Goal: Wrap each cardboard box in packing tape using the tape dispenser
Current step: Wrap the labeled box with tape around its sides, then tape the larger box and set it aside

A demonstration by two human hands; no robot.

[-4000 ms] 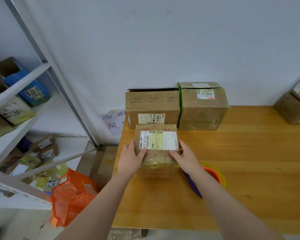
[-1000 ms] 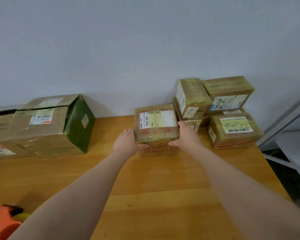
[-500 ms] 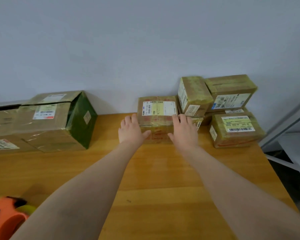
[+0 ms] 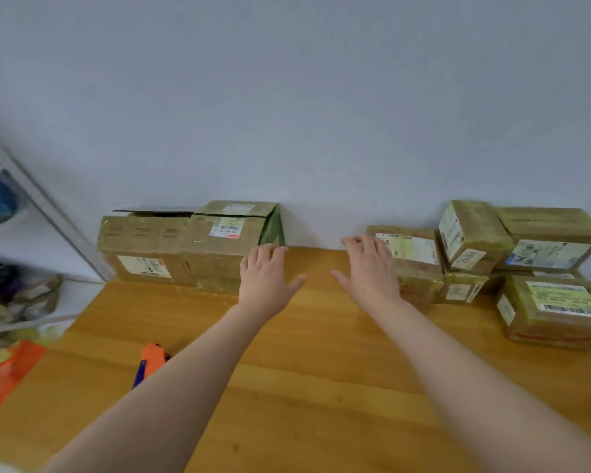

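Note:
A small taped cardboard box (image 4: 413, 264) with a white label stands against the wall at the back of the wooden table (image 4: 321, 387), next to a pile of taped boxes (image 4: 526, 261) on its right. My right hand (image 4: 369, 271) hovers open just left of it, fingers spread. My left hand (image 4: 265, 279) is open too, in front of the green-sided box (image 4: 232, 240). An open-topped box (image 4: 140, 247) stands left of that one. The orange tape dispenser (image 4: 151, 365) lies on the table near my left forearm, partly hidden by it.
A white metal shelf rack (image 4: 31, 206) with parcels and bags stands left of the table. An orange plastic bag (image 4: 4, 373) hangs at the table's left edge. The wall runs right behind the boxes.
I carried the small box from the left side to the right, set it against the wall beside the taped pile and let go. Both hands have drawn away leftward, and the view swung left.

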